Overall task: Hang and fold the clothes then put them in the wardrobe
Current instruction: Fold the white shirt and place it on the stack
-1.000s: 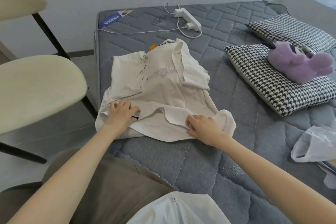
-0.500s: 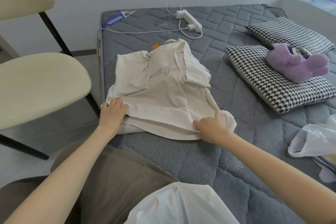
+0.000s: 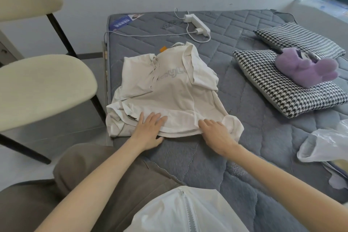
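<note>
- The chair (image 3: 43, 88) stands at nine o'clock, just beside the mattress (image 3: 254, 115). We judge that anything sliding off that edge drops to the floor between them.
- The cream T-shirt (image 3: 169, 92) lies on the mattress with its collar toward twelve o'clock and its sleeves turned in. Its hem corner at eight o'clock sits right at the mattress edge, so a careless pull toward us could drag it over.
- The small black tag (image 3: 131, 117) at seven o'clock of the shirt marks a bunched under-layer, and folding over it would trap the creases.
- Our left hand (image 3: 150, 130) rests flat on the hem at six o'clock, fingers straight and spread, holding nothing. If we raise the hem without a proper grip, the layers may slip and the fold may go crooked.
- Our right hand (image 3: 216, 133) lies on the hem at five o'clock, apart from the left, fingers laid over the cloth with no pinch that we can see. An uneven lift between the two hands would skew the fold.
- The sleeve flap at two o'clock of the shirt sits loose and could flop open as the hem comes up.
- The power strip (image 3: 197, 23) lies beyond the collar at twelve o'clock, and its cable could snag a shirt pushed that way.
- The houndstooth pillow (image 3: 278, 90), the purple plush toy (image 3: 305, 69) and the plastic bag (image 3: 329, 145) crowd three to four o'clock, so a folded shirt set down there may tip and unfold.
</note>
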